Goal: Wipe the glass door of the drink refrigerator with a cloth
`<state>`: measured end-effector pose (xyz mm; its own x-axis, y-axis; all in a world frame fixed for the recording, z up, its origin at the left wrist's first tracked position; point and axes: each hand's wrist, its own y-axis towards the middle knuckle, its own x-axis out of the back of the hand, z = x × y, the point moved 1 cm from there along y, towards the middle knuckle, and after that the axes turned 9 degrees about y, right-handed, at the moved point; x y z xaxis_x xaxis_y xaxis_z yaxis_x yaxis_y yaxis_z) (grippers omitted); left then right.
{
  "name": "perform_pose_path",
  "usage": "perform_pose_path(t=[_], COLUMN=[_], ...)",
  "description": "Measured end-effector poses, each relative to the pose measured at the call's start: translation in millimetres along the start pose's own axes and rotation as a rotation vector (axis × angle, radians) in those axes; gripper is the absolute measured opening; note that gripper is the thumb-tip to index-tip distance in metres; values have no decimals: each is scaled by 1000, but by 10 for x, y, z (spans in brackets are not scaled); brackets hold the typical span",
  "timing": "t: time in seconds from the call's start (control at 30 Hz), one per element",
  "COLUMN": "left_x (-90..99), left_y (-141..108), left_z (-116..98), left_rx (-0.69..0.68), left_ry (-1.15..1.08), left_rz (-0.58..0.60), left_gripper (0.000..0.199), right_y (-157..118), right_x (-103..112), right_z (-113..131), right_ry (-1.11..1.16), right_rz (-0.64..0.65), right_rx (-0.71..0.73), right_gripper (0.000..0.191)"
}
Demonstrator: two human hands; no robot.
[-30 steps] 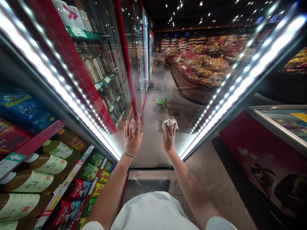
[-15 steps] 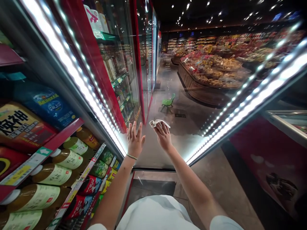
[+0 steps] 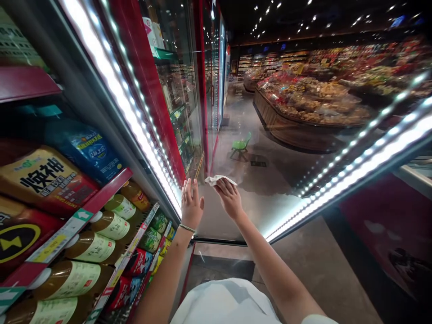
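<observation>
A glass door (image 3: 216, 216) with bright LED strips down both sides stands in front of me. Near its left strip, my left hand (image 3: 192, 204) is held up against the glass, fingers extended and nothing in it; a thin band circles that wrist. My right hand (image 3: 229, 195) presses a white cloth (image 3: 221, 179) to the lower part of the pane. The cloth shows above and to the left of its fingers, and part of it is hidden under them.
Shelves of bottles (image 3: 97, 246) with price rails are close on my left. Through the glass are a green chair (image 3: 240, 144), a large display of packaged goods (image 3: 310, 101) and red-framed cabinets (image 3: 205, 81). A dark red case (image 3: 381, 216) stands at the right.
My right hand and the cloth have shifted slightly left across the glass, closer to my left hand. The view has turned a little, so the shelves and door strips appear further right.
</observation>
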<state>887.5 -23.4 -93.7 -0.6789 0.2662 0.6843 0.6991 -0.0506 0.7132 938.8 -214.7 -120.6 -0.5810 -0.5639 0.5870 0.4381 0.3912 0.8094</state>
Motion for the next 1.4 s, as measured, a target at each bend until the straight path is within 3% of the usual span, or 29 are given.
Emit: perform_pose_path(t=[0.07, 0.17, 0.27, 0.37, 0.43, 0.5, 0.6, 0.73, 0.8, 0.9, 0.97, 1.1, 1.2, 1.3, 1.4], left_x=[-3, -19, -21, -1, 7, -3, -55, -111, -106, -83, -86, -147, -188, -180, -119], left_y=[-7, -21, -73, -149, -190, -213, -205, -115, -50, 38, 75, 83, 63, 54, 55], left_z=[64, 133, 197, 282, 315, 305, 233, 176, 178, 149, 80, -119, -191, -142, -10], left_rx=[3, 8, -3, -9, -22, -46, -64, -68, -63, -79, -102, -137, -153, -154, -136], left_ry=[-17, -33, -48, -52, -63, -84, -116, -173, -185, -176, -168, -172, -183, -190, -186], left_rz=[-3, -16, -12, 1, -2, -4, -4, -74, -121, -177, -201, -208, -190, -191, -197], left_gripper=[84, 83, 81, 81, 82, 83, 81, 76, 73, 73, 75, 78, 78, 77, 74], right_y=[-40, 122, 278, 102, -115, -254, -152, 219, 234, -49, -360, -872, -940, -797, -553], right_x=[66, 53, -118, -222, -175, -72, 7, -144, -182, -6, 259, 887, 1121, 930, 390], right_z=[-40, 22, 240, 360, 302, 193, 142, 365, 409, 177, -144, -811, -1013, -845, -383], right_ry=[-47, -95, -56, -11, -26, -52, -64, -46, -54, -117, -179, -213, -197, -199, -189], right_rz=[-103, -204, -83, 21, -60, -238, -414, -202, -132, -181, -283, -639, -899, -946, -697], right_rx=[-139, -286, -172, -55, -166, -362, -512, -188, -67, -124, -289, -785, -928, -910, -781], right_gripper=[55, 56, 53, 55, 61, 67, 71, 63, 55, 48, 49, 63, 71, 70, 64])
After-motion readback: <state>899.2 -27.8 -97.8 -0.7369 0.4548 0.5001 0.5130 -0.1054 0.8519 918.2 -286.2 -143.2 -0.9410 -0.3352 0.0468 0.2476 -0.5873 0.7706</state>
